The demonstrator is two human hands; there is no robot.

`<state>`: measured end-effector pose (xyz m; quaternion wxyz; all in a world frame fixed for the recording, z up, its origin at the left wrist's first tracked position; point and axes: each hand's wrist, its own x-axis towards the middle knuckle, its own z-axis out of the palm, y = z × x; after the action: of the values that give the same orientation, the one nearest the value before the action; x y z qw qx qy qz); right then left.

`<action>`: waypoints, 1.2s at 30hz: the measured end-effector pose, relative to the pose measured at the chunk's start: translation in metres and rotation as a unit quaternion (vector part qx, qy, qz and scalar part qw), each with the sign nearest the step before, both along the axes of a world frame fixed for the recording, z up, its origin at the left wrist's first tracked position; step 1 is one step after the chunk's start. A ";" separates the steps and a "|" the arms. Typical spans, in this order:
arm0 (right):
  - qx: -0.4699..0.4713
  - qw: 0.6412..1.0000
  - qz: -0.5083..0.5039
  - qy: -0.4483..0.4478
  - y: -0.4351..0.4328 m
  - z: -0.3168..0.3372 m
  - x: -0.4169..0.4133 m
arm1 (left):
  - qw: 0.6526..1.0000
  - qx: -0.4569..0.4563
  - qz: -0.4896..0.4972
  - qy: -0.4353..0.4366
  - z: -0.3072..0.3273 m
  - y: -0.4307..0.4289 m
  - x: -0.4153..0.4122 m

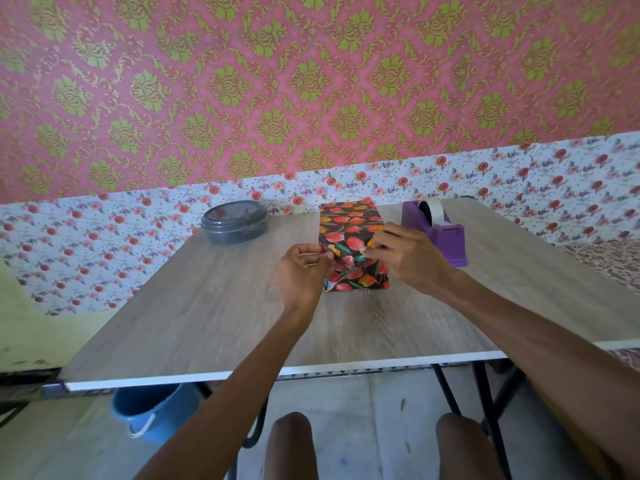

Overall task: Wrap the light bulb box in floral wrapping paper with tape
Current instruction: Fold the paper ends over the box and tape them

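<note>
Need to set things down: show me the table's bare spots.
Bare: the table's near half before the wrapped box, the left side before the grey container, the strip right of the tape dispenser. Crowded: the far middle, around the box.

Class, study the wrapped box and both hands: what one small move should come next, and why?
Probably hold the fold with the left hand and send the right hand to the purple tape dispenser for a strip. The floral wrapping paper is already folded all round, both hands pinch its near-end folds, and the dispenser stands just right of it.
</note>
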<state>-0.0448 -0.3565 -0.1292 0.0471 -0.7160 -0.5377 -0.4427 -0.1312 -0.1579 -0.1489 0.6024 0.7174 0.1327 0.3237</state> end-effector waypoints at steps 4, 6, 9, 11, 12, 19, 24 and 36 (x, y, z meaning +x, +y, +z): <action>-0.002 1.000 -0.004 0.002 0.000 -0.001 -0.001 | 0.994 -0.109 -0.027 0.016 0.006 -0.010 -0.003; 0.001 1.000 -0.004 -0.001 0.001 -0.001 -0.001 | 0.985 -0.163 -0.040 0.033 0.010 -0.014 -0.005; 0.005 1.000 -0.007 -0.003 0.001 -0.002 0.002 | 0.964 -0.251 -0.076 0.051 0.017 -0.019 -0.005; 0.004 1.000 -0.006 -0.001 0.001 -0.002 0.003 | 0.958 -0.271 -0.063 0.069 0.018 -0.019 -0.001; 0.001 1.000 -0.007 0.000 0.000 -0.002 0.003 | 0.956 -0.278 -0.059 0.079 0.018 -0.020 0.002; -0.004 1.000 -0.010 0.001 -0.001 0.000 0.000 | 0.960 -0.266 0.020 0.079 0.005 -0.021 0.028; -0.007 1.000 -0.018 -0.002 0.000 0.001 0.000 | 0.958 -0.273 0.039 0.076 0.004 -0.023 0.028; -0.007 0.998 -0.043 -0.039 -0.005 0.000 0.005 | 0.999 -0.006 -0.030 0.043 0.017 -0.007 0.029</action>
<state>-0.0400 -0.3610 -0.1295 0.0022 -0.7210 -0.5113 -0.4678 -0.1026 -0.1645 -0.1314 0.6097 0.7309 0.1387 0.2737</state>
